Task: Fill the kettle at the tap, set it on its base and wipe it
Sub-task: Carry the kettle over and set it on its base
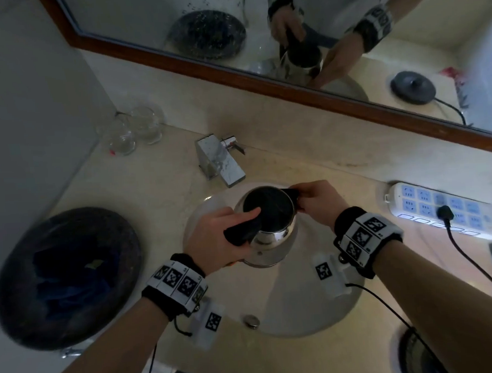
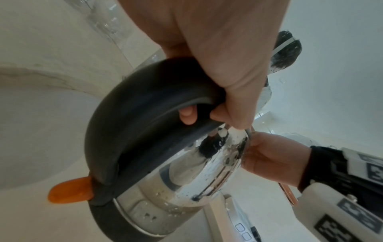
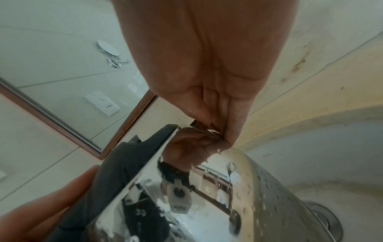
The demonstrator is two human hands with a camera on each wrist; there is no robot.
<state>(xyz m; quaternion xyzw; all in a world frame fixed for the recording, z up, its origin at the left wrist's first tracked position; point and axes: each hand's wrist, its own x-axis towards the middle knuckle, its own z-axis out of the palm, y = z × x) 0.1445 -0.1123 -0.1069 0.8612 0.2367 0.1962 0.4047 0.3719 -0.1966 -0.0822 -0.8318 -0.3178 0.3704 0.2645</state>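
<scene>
A wet steel kettle [image 1: 273, 242] hangs over the white sink basin [image 1: 302, 311], just in front of the square chrome tap [image 1: 220, 162]. My left hand [image 1: 213, 239] grips its black handle [image 2: 134, 114], fingers curled under it; an orange switch [image 2: 70, 191] juts out below. My right hand [image 1: 317, 202] pinches the black tab of the lid [image 1: 292, 194] at the kettle's right rim. In the right wrist view the pinching fingertips [image 3: 207, 131] meet at the rim of the kettle [image 3: 186, 196]. The black lid [image 1: 269, 210] covers the top. The dark round base [image 1: 419, 357] is partly cut off at the bottom right.
A dark bowl [image 1: 16, 284] holding blue cloth sits left of the sink. Two glasses [image 1: 133, 129] stand in the back left corner. A white power strip [image 1: 440, 213] with a black plug lies right, its cord running to the base. A mirror [image 1: 173, 24] lines the back wall.
</scene>
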